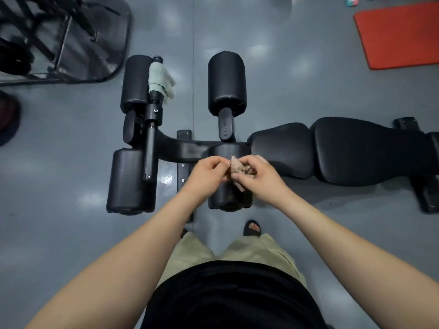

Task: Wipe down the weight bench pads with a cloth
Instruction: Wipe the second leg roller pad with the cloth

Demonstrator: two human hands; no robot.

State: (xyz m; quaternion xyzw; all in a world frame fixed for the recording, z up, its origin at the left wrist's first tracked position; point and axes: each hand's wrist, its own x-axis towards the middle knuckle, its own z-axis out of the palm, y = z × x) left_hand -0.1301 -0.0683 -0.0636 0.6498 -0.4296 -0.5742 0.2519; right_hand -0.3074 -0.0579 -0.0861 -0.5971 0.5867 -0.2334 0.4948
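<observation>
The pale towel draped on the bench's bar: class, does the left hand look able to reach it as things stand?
Probably yes. The pale towel hangs ahead-left of the left hand, with nothing standing between them. It would first have to release the brown cloth it shares with the right hand.

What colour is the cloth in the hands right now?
Pinkish-brown; the cloth is bunched between the left hand and right hand. Head view shows it.

Crumpled pinkish cloth [238, 167] bunched over near black roller pad [228, 200]; black seat pad [282, 150] just right, back pad [370, 150] beyond.
</observation>
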